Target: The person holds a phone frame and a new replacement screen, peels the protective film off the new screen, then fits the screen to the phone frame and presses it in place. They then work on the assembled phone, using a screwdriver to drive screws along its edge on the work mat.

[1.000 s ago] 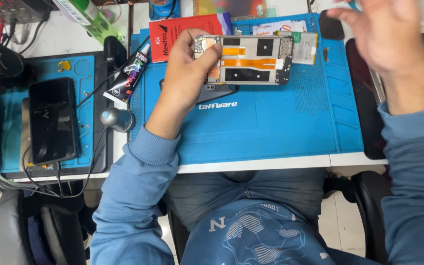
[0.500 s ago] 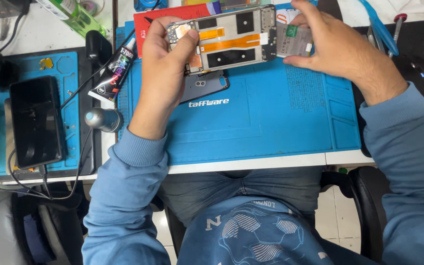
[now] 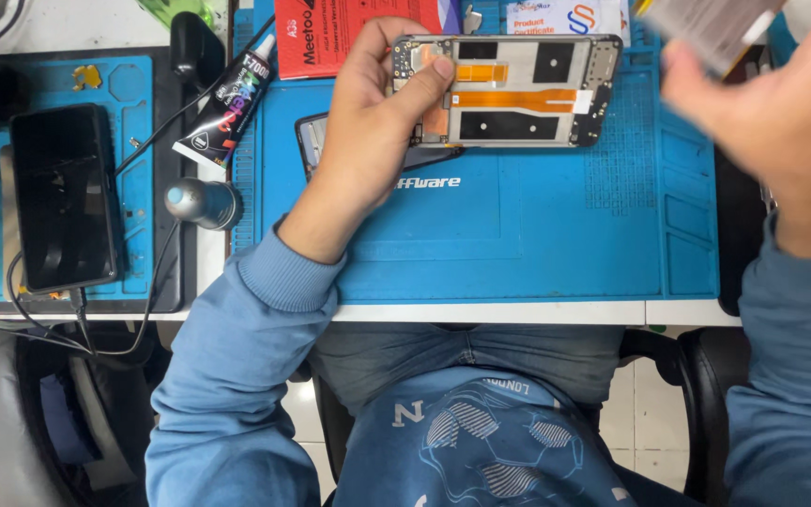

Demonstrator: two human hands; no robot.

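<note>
I've got the opened phone frame (image 3: 509,91), orange flex cables showing, at the top edge of the blue work mat (image 3: 537,235), with my left hand (image 3: 368,141) clamped on its left end, thumb pressed across the inside. My right hand (image 3: 772,122) is up at the top right, blurred, fingers closed around a flat grey battery-like piece (image 3: 711,26), clear of the frame. Out left, a black glue tube (image 3: 227,108), a dark phone (image 3: 63,192) on a second mat and a red packet (image 3: 330,33).
</note>
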